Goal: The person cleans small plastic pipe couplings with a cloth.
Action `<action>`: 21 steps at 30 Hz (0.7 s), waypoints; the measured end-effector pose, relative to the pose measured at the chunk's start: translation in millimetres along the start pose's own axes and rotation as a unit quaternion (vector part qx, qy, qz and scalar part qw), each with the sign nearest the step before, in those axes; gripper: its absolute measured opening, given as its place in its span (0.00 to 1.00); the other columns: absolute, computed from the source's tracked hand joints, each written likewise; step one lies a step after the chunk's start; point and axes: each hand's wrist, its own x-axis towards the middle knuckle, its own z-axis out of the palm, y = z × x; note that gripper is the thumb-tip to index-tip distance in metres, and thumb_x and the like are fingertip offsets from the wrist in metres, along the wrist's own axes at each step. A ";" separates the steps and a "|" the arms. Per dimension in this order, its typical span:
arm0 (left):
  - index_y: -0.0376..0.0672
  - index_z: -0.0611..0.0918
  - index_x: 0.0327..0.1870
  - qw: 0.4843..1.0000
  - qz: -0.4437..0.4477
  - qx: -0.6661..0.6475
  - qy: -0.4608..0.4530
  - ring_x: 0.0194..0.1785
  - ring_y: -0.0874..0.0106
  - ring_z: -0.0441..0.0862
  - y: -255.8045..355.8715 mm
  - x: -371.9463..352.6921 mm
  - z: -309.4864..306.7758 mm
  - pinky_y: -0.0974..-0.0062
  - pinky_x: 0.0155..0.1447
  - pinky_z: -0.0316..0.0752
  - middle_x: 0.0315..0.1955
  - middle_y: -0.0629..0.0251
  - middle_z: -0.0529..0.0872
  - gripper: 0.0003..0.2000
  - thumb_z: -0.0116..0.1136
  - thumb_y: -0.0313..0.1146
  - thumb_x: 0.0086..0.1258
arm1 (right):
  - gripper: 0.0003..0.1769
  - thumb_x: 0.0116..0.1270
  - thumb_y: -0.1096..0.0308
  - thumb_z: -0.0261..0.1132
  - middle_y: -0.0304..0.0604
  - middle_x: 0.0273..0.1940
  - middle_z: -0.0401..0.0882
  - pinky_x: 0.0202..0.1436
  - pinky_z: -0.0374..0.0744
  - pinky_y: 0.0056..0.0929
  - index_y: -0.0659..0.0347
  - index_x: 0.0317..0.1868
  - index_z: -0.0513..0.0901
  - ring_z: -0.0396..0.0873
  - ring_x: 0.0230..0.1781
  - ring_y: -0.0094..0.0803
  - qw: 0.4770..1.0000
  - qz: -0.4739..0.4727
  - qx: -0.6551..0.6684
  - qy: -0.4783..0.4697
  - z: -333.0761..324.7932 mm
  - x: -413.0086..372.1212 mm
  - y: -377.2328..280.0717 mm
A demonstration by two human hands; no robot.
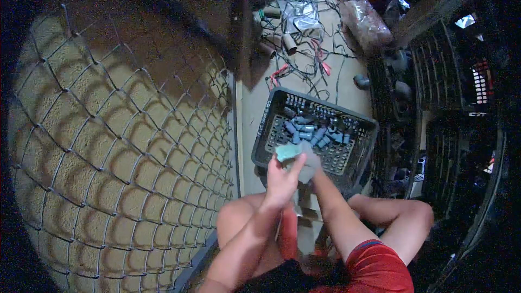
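Observation:
My left hand (282, 180) is raised over the near edge of a dark plastic crate (265, 138), its fingers closed on a pale green piece (288, 152). Beside it, a whitish, translucent bag-like thing (309, 167) covers most of my right hand (316, 169), whose fingers are hidden. Both hands are close together. Inside the crate lie several blue-grey, short tubular pieces (307, 132), heaped loosely on the perforated bottom.
A chain-link fence (119, 154) stands along the left. Tangled dark cables (309, 68) and a clear plastic bag (299, 11) lie on the floor beyond the crate. Stacked black crates (439, 76) stand at the right. My bent legs flank the near side.

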 end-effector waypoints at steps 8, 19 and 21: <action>0.41 0.63 0.66 0.939 0.254 0.229 0.023 0.57 0.59 0.77 15.7 14.9 5.7 0.67 0.61 0.69 0.53 0.51 0.77 0.26 0.53 0.21 0.66 | 0.23 0.65 0.57 0.59 0.45 0.48 0.79 0.48 0.80 0.42 0.58 0.58 0.75 0.79 0.45 0.39 0.969 0.034 0.244 -0.001 -146.4 -116.1 -89.2; 0.38 0.82 0.41 0.842 0.390 0.249 -0.276 0.39 0.48 0.83 -11.2 -126.0 34.2 0.60 0.44 0.78 0.34 0.47 0.85 0.11 0.63 0.28 0.56 | 0.21 0.73 0.60 0.54 0.46 0.47 0.80 0.53 0.75 0.30 0.68 0.58 0.73 0.77 0.48 0.30 0.953 -0.194 0.150 0.180 -271.2 -397.2 -192.2; 0.39 0.82 0.43 0.881 0.369 0.230 -0.187 0.40 0.50 0.83 -24.7 -142.1 29.6 0.62 0.45 0.78 0.37 0.47 0.84 0.13 0.63 0.27 0.56 | 0.20 0.72 0.61 0.55 0.49 0.42 0.80 0.51 0.75 0.31 0.70 0.54 0.74 0.77 0.44 0.31 0.972 -0.150 0.111 0.140 -266.8 -435.9 -194.7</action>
